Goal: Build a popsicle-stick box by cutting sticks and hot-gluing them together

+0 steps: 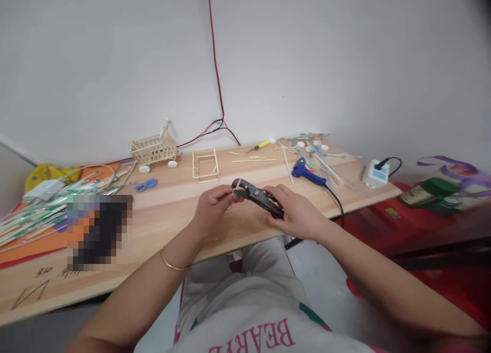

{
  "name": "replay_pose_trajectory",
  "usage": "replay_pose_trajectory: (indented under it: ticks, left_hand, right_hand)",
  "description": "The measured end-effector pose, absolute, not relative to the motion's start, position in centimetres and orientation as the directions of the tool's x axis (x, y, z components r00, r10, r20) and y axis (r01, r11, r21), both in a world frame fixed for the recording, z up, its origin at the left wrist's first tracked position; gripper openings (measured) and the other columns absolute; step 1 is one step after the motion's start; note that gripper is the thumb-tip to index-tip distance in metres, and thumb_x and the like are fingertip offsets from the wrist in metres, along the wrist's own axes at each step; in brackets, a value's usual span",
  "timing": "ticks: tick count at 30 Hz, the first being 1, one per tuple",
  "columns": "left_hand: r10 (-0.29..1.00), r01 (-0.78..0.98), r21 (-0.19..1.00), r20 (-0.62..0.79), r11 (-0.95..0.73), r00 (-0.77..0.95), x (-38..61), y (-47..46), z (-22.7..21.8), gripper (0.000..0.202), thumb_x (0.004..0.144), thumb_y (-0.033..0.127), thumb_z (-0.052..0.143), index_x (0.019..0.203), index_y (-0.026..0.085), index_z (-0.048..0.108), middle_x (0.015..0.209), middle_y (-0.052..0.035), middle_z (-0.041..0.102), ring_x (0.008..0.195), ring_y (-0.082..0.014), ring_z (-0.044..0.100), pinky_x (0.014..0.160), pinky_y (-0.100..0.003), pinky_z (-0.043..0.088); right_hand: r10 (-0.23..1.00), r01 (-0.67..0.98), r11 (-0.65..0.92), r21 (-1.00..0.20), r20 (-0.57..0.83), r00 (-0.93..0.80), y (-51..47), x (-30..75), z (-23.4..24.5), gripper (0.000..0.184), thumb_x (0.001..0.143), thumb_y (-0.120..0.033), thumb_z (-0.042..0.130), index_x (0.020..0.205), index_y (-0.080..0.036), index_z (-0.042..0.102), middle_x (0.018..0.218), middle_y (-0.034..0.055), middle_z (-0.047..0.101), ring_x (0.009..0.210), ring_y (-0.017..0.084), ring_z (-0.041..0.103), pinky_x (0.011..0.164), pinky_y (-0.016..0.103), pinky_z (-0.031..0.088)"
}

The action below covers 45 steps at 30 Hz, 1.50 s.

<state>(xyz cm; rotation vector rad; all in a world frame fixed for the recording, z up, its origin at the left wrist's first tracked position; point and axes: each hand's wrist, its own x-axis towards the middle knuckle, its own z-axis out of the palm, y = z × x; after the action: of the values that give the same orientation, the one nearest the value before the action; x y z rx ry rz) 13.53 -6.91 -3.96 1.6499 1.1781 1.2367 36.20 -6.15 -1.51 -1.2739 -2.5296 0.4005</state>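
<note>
Black pliers [258, 193], of the wire-stripper kind, are in my right hand [297, 211], its fingers wrapped around the handles. The jaws point left, and a short thin wooden stick [238, 183] shows across them. My left hand [212, 205] is closed in a pinch at the jaws, on the lower end of the stick, which the fingertips mostly hide. Both hands are above the front part of the wooden table [164, 215]. Beyond them a small rectangular stick frame [206, 179] stands on the tabletop.
A stick-built cart [153, 147] with white wheels stands at the back left, near blue caps [146, 184]. A blue glue gun [309, 173] lies right, its cord running over the front edge. Beyond are a yellow-handled tool [263, 145], loose sticks [253, 160] and a white power box [376, 174].
</note>
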Motion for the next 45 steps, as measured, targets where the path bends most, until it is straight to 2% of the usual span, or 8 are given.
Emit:
replay_pose_trajectory:
  ticks: [4, 12, 22, 30, 36, 40, 45]
  left_hand:
    - [0.94, 0.241, 0.909, 0.316, -0.339, 0.13, 13.5, -6.8, -4.2, 0.019, 0.08, 0.031, 0.057, 0.079, 0.018, 0.07, 0.075, -0.0031, 0.066, 0.072, -0.0143, 0.058, 0.068, -0.023, 0.045]
    - [0.943, 0.205, 0.923, 0.301, -0.325, 0.139, 13.6, -6.8, -4.3, 0.017, 0.079, 0.03, 0.058, 0.079, 0.018, 0.07, 0.078, -0.0043, 0.067, 0.073, -0.0155, 0.059, 0.069, -0.025, 0.047]
    - [0.949, 0.221, 0.925, 0.29, -0.31, 0.121, 13.7, -6.8, -4.4, 0.016, 0.077, 0.03, 0.058, 0.073, 0.019, 0.068, 0.076, -0.0034, 0.067, 0.073, -0.016, 0.06, 0.069, -0.026, 0.048]
    - [0.941, 0.273, 0.9, 0.322, -0.339, 0.107, 13.7, -6.8, -4.5, 0.016, 0.08, 0.026, 0.055, 0.075, 0.019, 0.068, 0.077, -0.0026, 0.068, 0.074, -0.0153, 0.06, 0.069, -0.025, 0.047]
    - [0.925, 0.321, 0.869, 0.37, -0.376, 0.08, 13.7, -6.7, -4.9, 0.015, 0.081, 0.024, 0.054, 0.079, 0.02, 0.068, 0.08, -0.002, 0.068, 0.076, -0.0154, 0.06, 0.071, -0.024, 0.046]
    - [0.919, 0.356, 0.851, 0.387, -0.386, 0.071, 13.7, -6.6, -5.2, 0.016, 0.082, 0.025, 0.052, 0.081, 0.02, 0.068, 0.083, -0.0026, 0.068, 0.078, -0.0162, 0.06, 0.073, -0.025, 0.046]
    - [0.901, 0.397, 0.816, 0.429, -0.42, 0.073, 13.7, -6.5, -5.3, 0.018, 0.083, 0.023, 0.05, 0.084, 0.02, 0.068, 0.087, -0.0034, 0.068, 0.083, -0.0167, 0.06, 0.077, -0.026, 0.045]
  right_hand:
    - [0.798, 0.718, 0.587, -0.374, 0.123, -0.59, -6.4, 36.1, -1.6, 0.053, 0.078, -0.037, 0.053, 0.128, -0.021, 0.042, 0.106, 0.0096, 0.055, 0.087, 0.023, 0.058, 0.077, 0.031, 0.043]
    - [0.773, 0.677, 0.61, -0.411, 0.123, -0.622, -5.8, 36.2, -1.7, 0.05, 0.076, -0.033, 0.056, 0.124, -0.02, 0.047, 0.1, 0.0082, 0.06, 0.091, 0.023, 0.057, 0.078, 0.03, 0.042]
    - [0.799, 0.731, 0.592, -0.34, 0.125, -0.589, -5.4, 36.2, -2.0, 0.048, 0.077, -0.038, 0.056, 0.122, -0.021, 0.051, 0.098, 0.0079, 0.063, 0.089, 0.023, 0.059, 0.075, 0.029, 0.041]
    - [0.801, 0.743, 0.592, -0.312, 0.129, -0.584, -5.3, 36.0, -2.4, 0.045, 0.079, -0.04, 0.054, 0.12, -0.022, 0.052, 0.095, 0.0074, 0.062, 0.087, 0.023, 0.059, 0.074, 0.028, 0.041]
    - [0.81, 0.758, 0.58, -0.298, 0.121, -0.573, -5.3, 35.8, -2.5, 0.043, 0.079, -0.041, 0.054, 0.118, -0.022, 0.052, 0.102, 0.0067, 0.063, 0.092, 0.022, 0.059, 0.076, 0.028, 0.04]
    - [0.828, 0.791, 0.557, -0.253, 0.097, -0.552, -5.2, 35.4, -2.6, 0.039, 0.08, -0.046, 0.053, 0.11, -0.022, 0.054, 0.102, 0.0066, 0.065, 0.091, 0.023, 0.06, 0.072, 0.027, 0.038]
    - [0.838, 0.832, 0.544, -0.108, 0.112, -0.534, -5.2, 35.0, -2.8, 0.038, 0.082, -0.055, 0.046, 0.097, -0.021, 0.055, 0.092, 0.0058, 0.068, 0.079, 0.022, 0.062, 0.059, 0.026, 0.031]
